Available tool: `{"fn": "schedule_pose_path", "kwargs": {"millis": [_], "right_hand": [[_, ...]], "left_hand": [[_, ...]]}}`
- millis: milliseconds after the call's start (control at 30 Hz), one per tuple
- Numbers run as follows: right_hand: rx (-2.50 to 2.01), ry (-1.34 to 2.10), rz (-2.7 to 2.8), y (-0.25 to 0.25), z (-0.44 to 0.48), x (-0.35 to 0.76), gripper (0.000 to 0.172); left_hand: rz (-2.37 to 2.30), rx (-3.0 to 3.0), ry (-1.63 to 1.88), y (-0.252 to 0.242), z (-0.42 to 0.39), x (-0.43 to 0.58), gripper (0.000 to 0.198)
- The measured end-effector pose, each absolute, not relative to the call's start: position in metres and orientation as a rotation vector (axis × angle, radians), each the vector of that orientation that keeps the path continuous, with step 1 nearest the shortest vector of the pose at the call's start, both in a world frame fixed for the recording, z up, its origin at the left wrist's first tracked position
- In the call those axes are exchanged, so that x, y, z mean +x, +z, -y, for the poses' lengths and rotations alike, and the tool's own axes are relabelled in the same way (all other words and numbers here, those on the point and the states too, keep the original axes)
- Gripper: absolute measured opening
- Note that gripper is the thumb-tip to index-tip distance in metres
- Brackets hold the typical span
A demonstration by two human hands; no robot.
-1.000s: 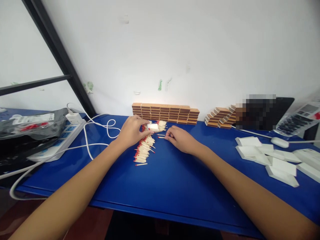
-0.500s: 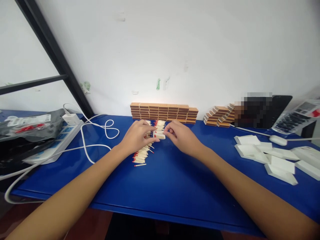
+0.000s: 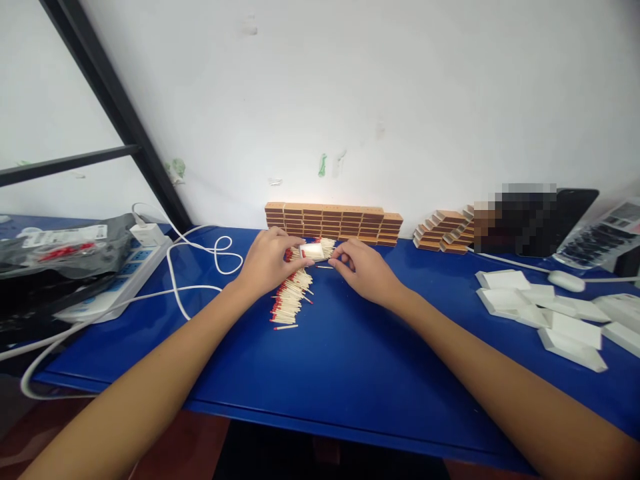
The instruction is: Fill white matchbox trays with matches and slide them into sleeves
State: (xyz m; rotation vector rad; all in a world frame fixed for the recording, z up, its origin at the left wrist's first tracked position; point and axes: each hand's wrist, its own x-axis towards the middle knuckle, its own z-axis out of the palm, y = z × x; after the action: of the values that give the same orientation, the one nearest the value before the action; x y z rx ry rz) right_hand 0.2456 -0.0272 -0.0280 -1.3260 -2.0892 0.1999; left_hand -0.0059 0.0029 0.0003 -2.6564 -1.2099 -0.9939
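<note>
Loose matches (image 3: 290,301) nearest, heaped just short of tray. White matchbox tray (image 3: 312,251) between hands, long axis roughly side to side. Left hand (image 3: 266,263) nearer, thumb and fingers gripping it; right hand (image 3: 369,272) just rightward, fingertips close together at single match (image 3: 324,267), cannot tell whether pinching. Tray shallow, open-topped, red tip at left end. Behind: stacked brown matchboxes (image 3: 330,223).

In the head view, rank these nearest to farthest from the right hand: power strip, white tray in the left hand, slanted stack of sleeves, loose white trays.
From the right hand:
1. White tray in the left hand, just leftward
2. Slanted stack of sleeves, right and farther back
3. Loose white trays, far right
4. Power strip, far left
</note>
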Motion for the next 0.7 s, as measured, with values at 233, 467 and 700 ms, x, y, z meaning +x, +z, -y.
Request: {"fn": "schedule_pose_path", "kwargs": {"millis": [233, 467, 700], "right_hand": [[-1.414, 0.299, 2.230, -0.041, 0.011, 0.246, 0.013], [-1.375, 0.197, 2.239, -0.039, 0.008, 0.239, 0.005], [-1.342, 0.188, 2.240, -0.042, 0.007, 0.241, 0.008]], "left_hand": [[1.311, -2.540, -1.051, 0.008, -0.007, -0.014, 0.031], [1.277, -2.573, -1.028, 0.005, -0.008, -0.011, 0.035], [1.257, -2.601, -1.055, 0.008, -0.006, -0.012, 0.031]]}}
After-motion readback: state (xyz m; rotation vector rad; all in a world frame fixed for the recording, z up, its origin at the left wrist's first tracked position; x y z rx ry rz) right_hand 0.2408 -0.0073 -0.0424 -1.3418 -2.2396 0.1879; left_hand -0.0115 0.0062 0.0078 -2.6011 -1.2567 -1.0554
